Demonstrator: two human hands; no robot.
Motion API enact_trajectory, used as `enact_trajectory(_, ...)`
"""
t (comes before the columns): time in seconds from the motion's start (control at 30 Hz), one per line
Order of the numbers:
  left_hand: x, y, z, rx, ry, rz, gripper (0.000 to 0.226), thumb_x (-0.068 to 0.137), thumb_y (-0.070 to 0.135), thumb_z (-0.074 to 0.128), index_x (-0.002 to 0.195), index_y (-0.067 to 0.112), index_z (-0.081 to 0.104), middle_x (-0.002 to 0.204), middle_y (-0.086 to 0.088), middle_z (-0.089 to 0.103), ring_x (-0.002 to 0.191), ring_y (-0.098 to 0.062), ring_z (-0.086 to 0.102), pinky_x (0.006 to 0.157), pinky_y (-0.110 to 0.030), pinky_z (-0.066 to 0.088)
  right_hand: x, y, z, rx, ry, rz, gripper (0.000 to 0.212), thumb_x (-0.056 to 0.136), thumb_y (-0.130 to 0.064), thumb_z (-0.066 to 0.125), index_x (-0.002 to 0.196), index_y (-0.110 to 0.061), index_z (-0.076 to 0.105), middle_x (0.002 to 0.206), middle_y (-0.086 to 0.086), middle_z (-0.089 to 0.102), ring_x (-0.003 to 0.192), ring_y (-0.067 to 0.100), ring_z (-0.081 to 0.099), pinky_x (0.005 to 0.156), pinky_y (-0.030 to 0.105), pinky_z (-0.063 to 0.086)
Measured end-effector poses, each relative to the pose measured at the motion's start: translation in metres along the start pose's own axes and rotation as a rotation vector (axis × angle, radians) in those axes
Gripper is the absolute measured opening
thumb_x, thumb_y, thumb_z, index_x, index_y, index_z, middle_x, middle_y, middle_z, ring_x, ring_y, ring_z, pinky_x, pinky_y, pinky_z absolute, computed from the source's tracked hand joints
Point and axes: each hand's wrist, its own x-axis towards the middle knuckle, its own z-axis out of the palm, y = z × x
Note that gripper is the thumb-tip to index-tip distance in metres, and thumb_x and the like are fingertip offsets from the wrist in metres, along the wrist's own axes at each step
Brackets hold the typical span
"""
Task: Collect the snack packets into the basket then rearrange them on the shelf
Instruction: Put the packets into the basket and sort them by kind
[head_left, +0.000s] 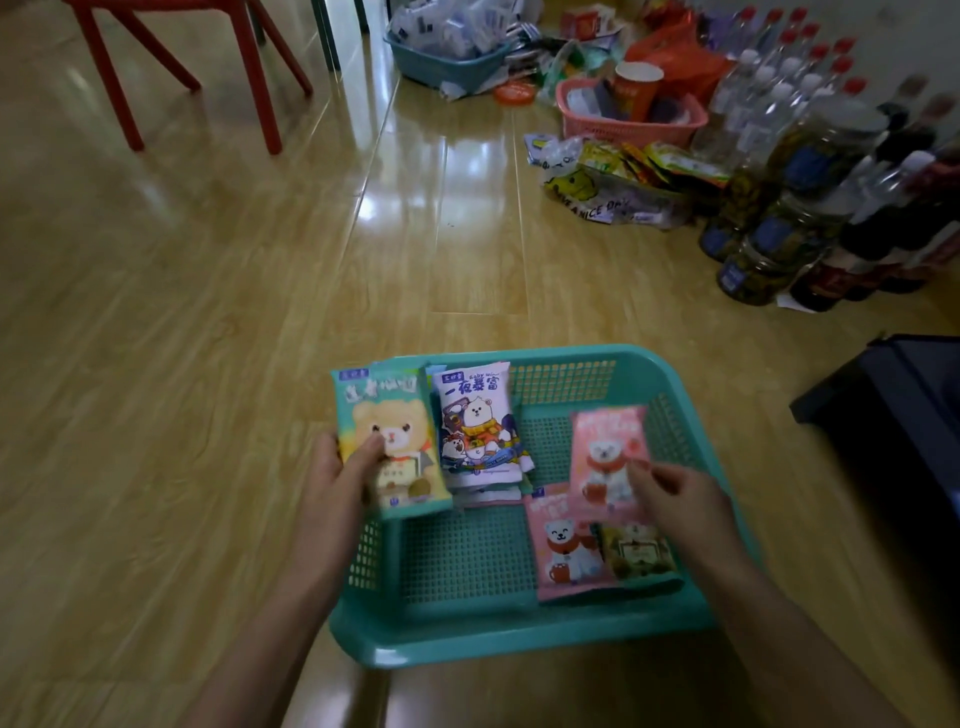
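Over the left rim of the teal plastic mesh basket (519, 636), the left hand (332, 483) grips a green foil packet printed with a yellow bear (387, 441), its long axis pointing away from the person. Just right of it, a white-and-lilac packet (480, 421) tops a stack on the basket floor. Further right, the right hand (675, 493) pinches a pink white-bear packet (608, 452) above a second pink packet (563, 551) and an olive packet (641, 553) lying flat. Bare mesh lies right of the left hand and nearer the person, probably the green packet's landing spot.
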Motion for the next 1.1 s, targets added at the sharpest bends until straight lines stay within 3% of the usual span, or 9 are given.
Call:
enact_trajectory(0.13, -0.027, -0.02, 0.014, 0.049, -0.134, -0.072, 0.016, 0.093, 0.006, 0.041, 0.083, 0.016, 0.048, 0.065, 0.013, 0.068, 0.059, 0.002, 0.063, 0.052, -0.013, 0.048, 0.002, 0.04, 0.017, -0.169, -0.147, 0.11, 0.022, 0.09, -0.023, 0.055, 0.107, -0.011, 0.065, 0.096, 0.005, 0.07, 0.083, 0.017, 0.066, 0.076, 0.032, 0.056)
enact_trajectory(0.23, -0.036, -0.029, 0.024, 0.116, -0.241, -0.135, 0.014, 0.092, 0.007, 0.042, 0.082, 0.015, 0.047, 0.067, 0.008, 0.064, 0.066, -0.012, 0.06, 0.058, -0.026, 0.044, 0.004, 0.047, 0.033, -0.278, -0.209, 0.104, 0.023, 0.09, -0.028, 0.056, 0.105, -0.013, 0.065, 0.099, 0.003, 0.069, 0.083, 0.014, 0.065, 0.071, 0.025, 0.053)
enact_trajectory(0.4, -0.045, -0.037, 0.041, 0.121, -0.439, -0.185, 0.006, 0.091, 0.003, 0.049, 0.087, 0.007, 0.051, 0.069, -0.002, 0.057, 0.051, 0.0, 0.054, 0.046, -0.01, 0.04, 0.01, 0.034, 0.038, -0.657, -0.125, -0.033, 0.025, 0.081, -0.038, 0.066, 0.084, -0.013, 0.067, 0.091, 0.006, 0.066, 0.075, 0.015, 0.055, 0.063, 0.025, 0.039)
enact_trajectory(0.5, -0.046, -0.052, 0.058, 0.091, -0.54, -0.222, 0.009, 0.087, -0.001, 0.055, 0.095, -0.001, 0.053, 0.08, -0.011, 0.066, 0.068, -0.011, 0.062, 0.059, -0.018, 0.05, 0.011, 0.021, 0.02, -0.53, -0.114, -0.032, 0.016, 0.085, -0.029, 0.063, 0.075, -0.016, 0.062, 0.082, 0.004, 0.066, 0.074, 0.017, 0.061, 0.069, 0.032, 0.051)
enact_trajectory(0.57, -0.044, -0.062, 0.075, 0.071, -0.584, -0.27, 0.016, 0.084, -0.002, 0.06, 0.099, -0.004, 0.054, 0.084, -0.013, 0.069, 0.071, -0.014, 0.066, 0.063, -0.022, 0.054, 0.017, 0.016, -0.001, -0.436, -0.033, -0.072, 0.01, 0.088, -0.025, 0.059, 0.087, -0.016, 0.064, 0.089, 0.003, 0.066, 0.081, 0.017, 0.061, 0.071, 0.032, 0.051)
enact_trajectory(0.73, -0.039, -0.078, 0.133, 0.119, -0.585, -0.382, 0.011, 0.084, 0.006, 0.063, 0.087, 0.012, 0.054, 0.085, -0.01, 0.067, 0.072, -0.021, 0.067, 0.059, -0.031, 0.056, 0.027, 0.009, -0.04, -0.251, 0.095, -0.154, 0.013, 0.089, -0.018, 0.057, 0.099, -0.015, 0.065, 0.097, -0.001, 0.064, 0.088, 0.015, 0.059, 0.071, 0.026, 0.047)
enact_trajectory(0.83, -0.031, -0.094, 0.16, 0.252, -0.533, -0.343, 0.015, 0.083, 0.015, 0.067, 0.087, 0.015, 0.053, 0.096, -0.012, 0.067, 0.087, -0.025, 0.068, 0.079, -0.046, 0.057, 0.03, 0.011, -0.05, -0.219, 0.107, -0.179, 0.012, 0.09, -0.02, 0.057, 0.1, -0.018, 0.064, 0.097, -0.005, 0.064, 0.088, 0.012, 0.061, 0.061, 0.018, 0.045)
enact_trajectory(0.97, -0.03, -0.102, 0.175, 0.578, -0.525, -0.178, 0.012, 0.085, 0.028, 0.064, 0.089, 0.018, 0.056, 0.102, -0.003, 0.068, 0.09, -0.015, 0.064, 0.082, -0.032, 0.054, 0.033, 0.013, -0.054, -0.227, 0.058, -0.191, 0.011, 0.089, -0.02, 0.059, 0.098, -0.019, 0.064, 0.093, -0.009, 0.062, 0.082, 0.006, 0.059, 0.057, 0.013, 0.042)
enact_trajectory(1.1, -0.027, -0.089, 0.175, 1.164, -0.565, 0.197, 0.029, 0.091, 0.034, 0.051, 0.1, 0.009, 0.063, 0.106, -0.01, 0.066, 0.097, -0.026, 0.061, 0.081, -0.032, 0.046, 0.033, 0.008, -0.046, -0.235, 0.033, -0.223, 0.01, 0.089, -0.018, 0.059, 0.096, -0.017, 0.065, 0.09, -0.007, 0.062, 0.081, 0.006, 0.058, 0.057, 0.011, 0.039)
